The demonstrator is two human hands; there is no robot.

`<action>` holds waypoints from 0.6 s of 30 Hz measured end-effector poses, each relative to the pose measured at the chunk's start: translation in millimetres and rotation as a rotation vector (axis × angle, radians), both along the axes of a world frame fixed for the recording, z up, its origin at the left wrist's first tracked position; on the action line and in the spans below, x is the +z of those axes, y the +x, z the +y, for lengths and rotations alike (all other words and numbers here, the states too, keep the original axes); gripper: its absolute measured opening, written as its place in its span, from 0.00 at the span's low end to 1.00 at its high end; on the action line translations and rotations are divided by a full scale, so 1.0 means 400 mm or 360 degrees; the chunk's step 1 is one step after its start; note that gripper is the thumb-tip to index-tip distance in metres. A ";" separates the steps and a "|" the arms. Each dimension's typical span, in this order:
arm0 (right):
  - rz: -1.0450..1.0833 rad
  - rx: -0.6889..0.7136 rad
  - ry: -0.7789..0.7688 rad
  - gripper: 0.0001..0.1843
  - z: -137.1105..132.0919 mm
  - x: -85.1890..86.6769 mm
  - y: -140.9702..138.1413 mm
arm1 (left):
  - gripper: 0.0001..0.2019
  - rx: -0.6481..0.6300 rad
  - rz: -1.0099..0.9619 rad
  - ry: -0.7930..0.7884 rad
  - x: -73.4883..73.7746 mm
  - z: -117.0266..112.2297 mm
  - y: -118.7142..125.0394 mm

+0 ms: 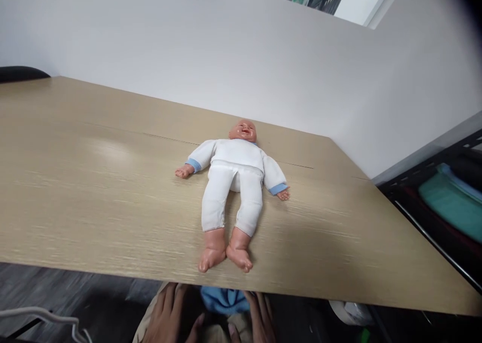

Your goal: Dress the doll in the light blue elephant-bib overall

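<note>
A baby doll (pixel 237 167) lies on its back on the wooden table (pixel 113 207), head toward the wall and bare feet toward me. It wears a white top and trousers with blue cuffs, and its arms are spread. Below the table's front edge, my left hand (pixel 169 315) rests on my lap with its fingers stretched out. My right hand (pixel 258 318) lies there too, fingers extended, partly covered by the table edge. Between both hands sits a bunched blue cloth (pixel 225 300); the right fingertips are close to it, and I cannot tell if they touch it.
A white wall (pixel 188 46) stands behind the table, with an opening at upper right. At right, a dark rack (pixel 414 217) holds a folded green cloth (pixel 452 200). A black rounded object (pixel 22 74) shows at far left, and a white cable or tube (pixel 41 311) at lower left.
</note>
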State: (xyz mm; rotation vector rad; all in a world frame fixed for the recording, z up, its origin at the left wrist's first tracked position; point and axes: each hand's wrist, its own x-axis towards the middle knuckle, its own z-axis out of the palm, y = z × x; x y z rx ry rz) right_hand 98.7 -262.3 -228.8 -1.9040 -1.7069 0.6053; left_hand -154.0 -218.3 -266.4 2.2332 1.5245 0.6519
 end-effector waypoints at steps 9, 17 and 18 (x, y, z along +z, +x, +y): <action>-0.0067 0.0086 -0.0087 0.38 -0.061 -0.134 0.017 | 0.26 -0.0088 0.0142 0.0035 -0.070 -0.026 0.070; 0.0466 0.0160 0.0203 0.10 -0.086 -0.010 -0.006 | 0.20 -0.0588 -0.0097 -0.0191 0.070 -0.076 0.044; 0.0488 0.0132 0.0260 0.10 -0.095 -0.005 -0.002 | 0.16 -0.0650 -0.0095 -0.0252 0.076 -0.095 0.032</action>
